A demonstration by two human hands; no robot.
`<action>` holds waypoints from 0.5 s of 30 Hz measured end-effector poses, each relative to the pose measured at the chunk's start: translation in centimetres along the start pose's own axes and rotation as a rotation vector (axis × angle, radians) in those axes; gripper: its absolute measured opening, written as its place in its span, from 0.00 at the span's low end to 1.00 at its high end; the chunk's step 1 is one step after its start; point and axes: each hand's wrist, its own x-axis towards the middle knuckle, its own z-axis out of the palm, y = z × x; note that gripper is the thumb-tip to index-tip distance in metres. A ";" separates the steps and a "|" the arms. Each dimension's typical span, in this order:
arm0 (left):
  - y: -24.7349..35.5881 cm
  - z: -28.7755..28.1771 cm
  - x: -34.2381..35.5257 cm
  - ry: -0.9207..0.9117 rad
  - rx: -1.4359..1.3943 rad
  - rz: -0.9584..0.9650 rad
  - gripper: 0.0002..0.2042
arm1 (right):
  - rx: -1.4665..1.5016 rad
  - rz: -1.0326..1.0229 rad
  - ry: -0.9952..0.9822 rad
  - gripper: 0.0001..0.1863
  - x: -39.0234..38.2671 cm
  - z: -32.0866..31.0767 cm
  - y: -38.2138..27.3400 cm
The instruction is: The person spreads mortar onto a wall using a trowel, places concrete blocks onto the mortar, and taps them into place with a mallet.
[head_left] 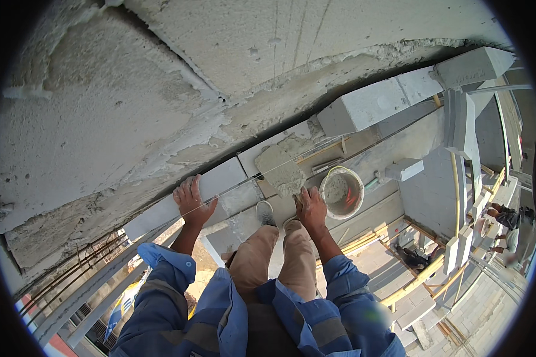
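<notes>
My left hand [195, 201] lies with its fingers stretched over the edge of a pale grey block [222, 177] in the course along the wall. A patch of wet mortar [284, 162] is spread to the right of that block. My right hand [311, 208] is closed at the near edge of the mortar, fingers curled downward; what it grips, if anything, is hidden. Just right of it stands a round white bucket [342, 191] with grey mortar inside and a red patch on its inner wall. A thin taut string [232, 189] runs over the blocks, passing by my left hand.
A rough concrete wall [113, 119] rises beyond the blocks. More blocks [369, 107] continue at right. My shoes [265, 212] stand on a narrow ledge. Far below lie bamboo poles [423, 279], stacked blocks and people [506, 217]. Steel bars [77, 268] stick out at lower left.
</notes>
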 end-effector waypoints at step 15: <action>0.1 0.2 0.2 -0.004 0.023 0.009 0.43 | 0.243 0.209 -0.039 0.25 -4.1 2.2 -3.5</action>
